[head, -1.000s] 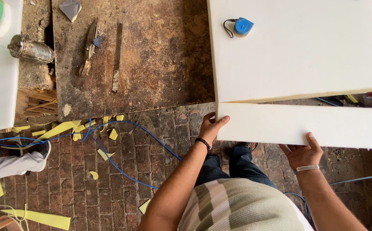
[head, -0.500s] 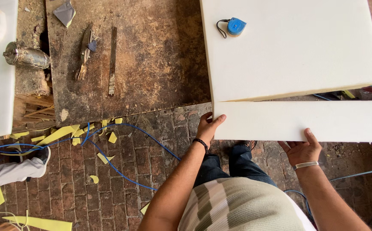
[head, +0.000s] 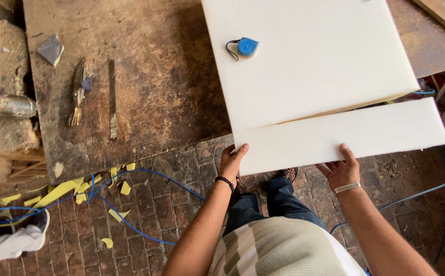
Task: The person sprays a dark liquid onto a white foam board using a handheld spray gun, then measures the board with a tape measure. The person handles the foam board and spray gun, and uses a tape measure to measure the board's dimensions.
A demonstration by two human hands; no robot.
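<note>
I hold a long white foam strip (head: pixel 345 135) that juts off the worn brown workbench (head: pixel 145 92). My left hand (head: pixel 231 162) grips its left corner, thumb on top. My right hand (head: pixel 341 171) supports its near edge from below, thumb on the top face. The strip lies against the front edge of a large white foam sheet (head: pixel 309 56), with a thin gap opening toward the right. A blue tape measure (head: pixel 245 47) rests on the sheet.
On the bench's left lie a metal strip (head: pixel 112 99), pliers-like tool (head: pixel 77 97), grey scrap (head: pixel 51 49) and a metal canister (head: pixel 7 106). Blue cable (head: pixel 130 176) and yellow foam scraps (head: pixel 59 191) litter the brick floor. Another person's shoe (head: pixel 10 243) is at lower left.
The strip has swung slightly, its right end drawing away from the sheet. My right thumb has come onto its top face. The view has shifted right and toward the bench.
</note>
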